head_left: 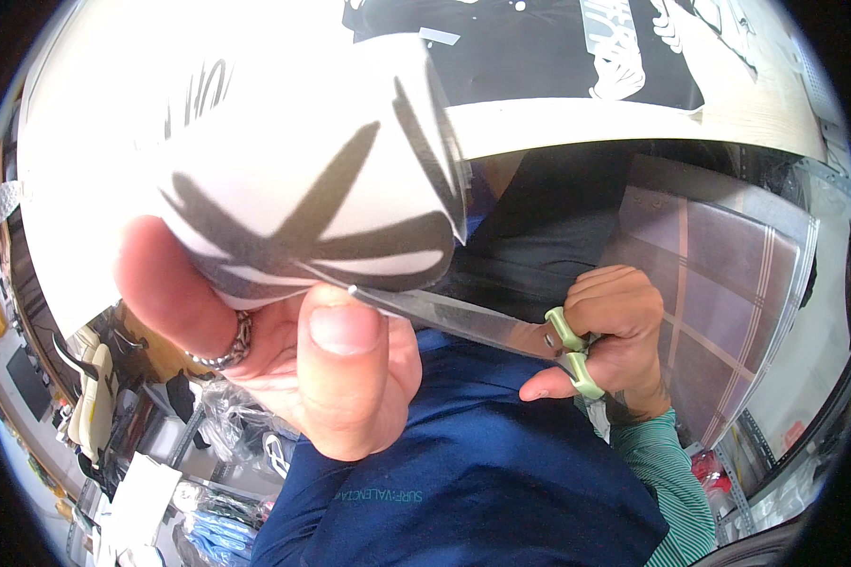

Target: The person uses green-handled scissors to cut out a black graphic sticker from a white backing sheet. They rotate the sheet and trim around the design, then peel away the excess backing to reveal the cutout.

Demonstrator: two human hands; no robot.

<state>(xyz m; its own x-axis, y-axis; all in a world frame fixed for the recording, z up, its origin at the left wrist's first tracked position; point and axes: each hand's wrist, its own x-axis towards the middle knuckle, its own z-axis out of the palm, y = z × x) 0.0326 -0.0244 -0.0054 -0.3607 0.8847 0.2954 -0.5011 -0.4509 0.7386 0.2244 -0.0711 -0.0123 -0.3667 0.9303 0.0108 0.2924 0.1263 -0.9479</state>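
Note:
Close to the camera, a white sheet with thick black brush-like strokes curls over in my left hand. The left thumb lies in front of its lower edge, with the ringed finger behind. My right hand grips a pair of scissors by its light green handles. The scissor tips reach across to the sheet's lower edge, right beside my left thumb. Whether the blades have paper between them, I cannot tell. Part of the left palm and fingers is hidden by the sheet.
On the pale table ahead lies a black piece with white hand drawings. A plaid panel in clear wrapping stands at the right. Plastic bags and other clutter fill the floor area at lower left.

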